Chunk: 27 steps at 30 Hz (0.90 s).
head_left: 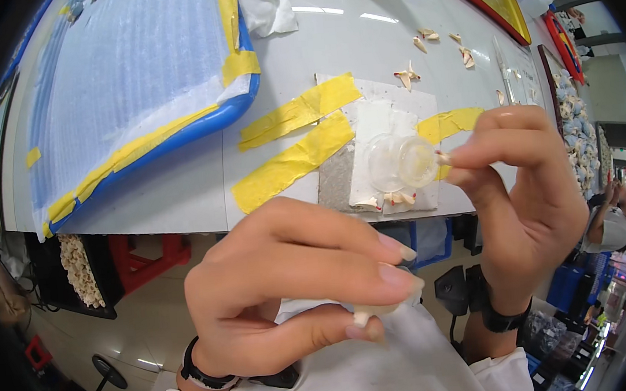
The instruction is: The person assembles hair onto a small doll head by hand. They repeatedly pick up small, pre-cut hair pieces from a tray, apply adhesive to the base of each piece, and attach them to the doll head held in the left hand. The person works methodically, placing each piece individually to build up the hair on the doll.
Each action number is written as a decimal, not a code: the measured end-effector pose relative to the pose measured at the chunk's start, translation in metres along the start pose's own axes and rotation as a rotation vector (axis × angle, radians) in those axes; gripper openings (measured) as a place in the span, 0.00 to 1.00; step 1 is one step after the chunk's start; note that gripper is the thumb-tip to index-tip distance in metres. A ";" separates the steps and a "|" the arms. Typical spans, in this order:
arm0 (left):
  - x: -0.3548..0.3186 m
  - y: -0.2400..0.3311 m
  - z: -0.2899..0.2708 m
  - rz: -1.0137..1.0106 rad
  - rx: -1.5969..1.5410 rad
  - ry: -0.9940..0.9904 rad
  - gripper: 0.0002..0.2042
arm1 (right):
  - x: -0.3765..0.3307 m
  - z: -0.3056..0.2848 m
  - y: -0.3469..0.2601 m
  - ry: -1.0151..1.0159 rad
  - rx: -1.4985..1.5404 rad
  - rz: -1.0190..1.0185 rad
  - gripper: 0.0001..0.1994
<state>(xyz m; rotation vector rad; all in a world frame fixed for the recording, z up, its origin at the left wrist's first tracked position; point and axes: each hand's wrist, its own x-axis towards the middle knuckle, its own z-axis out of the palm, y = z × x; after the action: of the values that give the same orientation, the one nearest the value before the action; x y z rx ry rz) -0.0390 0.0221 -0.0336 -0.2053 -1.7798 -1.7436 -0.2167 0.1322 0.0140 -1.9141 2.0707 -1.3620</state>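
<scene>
Your left hand [291,285] pinches a pale piece [370,314] near your chest; your right hand [522,194] pinches a small chip [443,158] beside the clear cup [401,162]. Several chips [395,198] already lie by the cup on the tabletop [180,184], so the work looks partway through.

My left hand [291,285] pinches a small pale piece [366,315]; my right hand [522,186] holds another fragment [443,158] beside a clear dish [401,162] on the taped white table [180,184].
</scene>
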 end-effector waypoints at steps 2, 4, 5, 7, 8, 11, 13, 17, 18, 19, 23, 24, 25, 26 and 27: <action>-0.001 0.002 0.011 -0.075 -0.122 0.148 0.19 | -0.002 -0.002 -0.004 0.061 0.150 0.044 0.09; 0.000 0.008 0.023 -0.181 -0.291 0.346 0.20 | -0.011 -0.002 -0.013 0.106 0.243 0.137 0.11; 0.000 0.010 0.025 -0.205 -0.303 0.395 0.20 | -0.016 -0.002 -0.018 0.131 0.291 0.184 0.13; 0.001 0.013 0.029 -0.247 -0.331 0.488 0.21 | -0.016 -0.001 -0.021 0.022 0.357 0.138 0.13; 0.001 0.008 0.030 -0.208 -0.303 0.498 0.21 | -0.016 0.000 -0.022 -0.024 0.377 0.123 0.13; 0.000 0.008 0.031 -0.199 -0.266 0.510 0.21 | -0.016 0.007 -0.019 -0.078 0.464 0.034 0.13; -0.003 0.007 0.027 -0.208 -0.196 0.461 0.21 | -0.016 0.017 -0.028 0.006 0.434 0.068 0.12; -0.010 0.009 0.023 -0.201 -0.016 0.394 0.20 | -0.017 0.027 -0.041 0.160 0.269 0.112 0.11; -0.010 0.010 0.022 -0.203 0.001 0.397 0.20 | -0.017 0.026 -0.040 0.143 0.241 0.095 0.11; -0.011 0.011 0.022 -0.205 0.018 0.400 0.20 | -0.016 0.026 -0.040 0.125 0.213 0.077 0.11; -0.012 0.011 0.022 -0.205 0.092 0.373 0.23 | -0.009 0.007 -0.035 -0.066 0.173 0.006 0.12; -0.012 0.011 0.022 -0.216 0.122 0.369 0.23 | -0.009 0.006 -0.032 -0.095 0.180 -0.010 0.12; -0.012 0.012 0.023 -0.227 0.151 0.366 0.23 | -0.009 0.004 -0.029 -0.124 0.188 -0.024 0.13; -0.012 0.015 0.023 -0.246 0.185 0.365 0.23 | -0.010 0.003 -0.026 -0.135 0.212 -0.036 0.15; -0.009 0.016 0.025 -0.256 0.210 0.361 0.23 | -0.010 0.001 -0.026 -0.144 0.256 0.003 0.17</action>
<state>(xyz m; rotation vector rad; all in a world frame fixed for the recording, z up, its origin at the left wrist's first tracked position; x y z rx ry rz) -0.0314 0.0499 -0.0230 0.4173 -1.7553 -1.6201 -0.1929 0.1432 0.0236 -1.8416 1.7396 -1.3667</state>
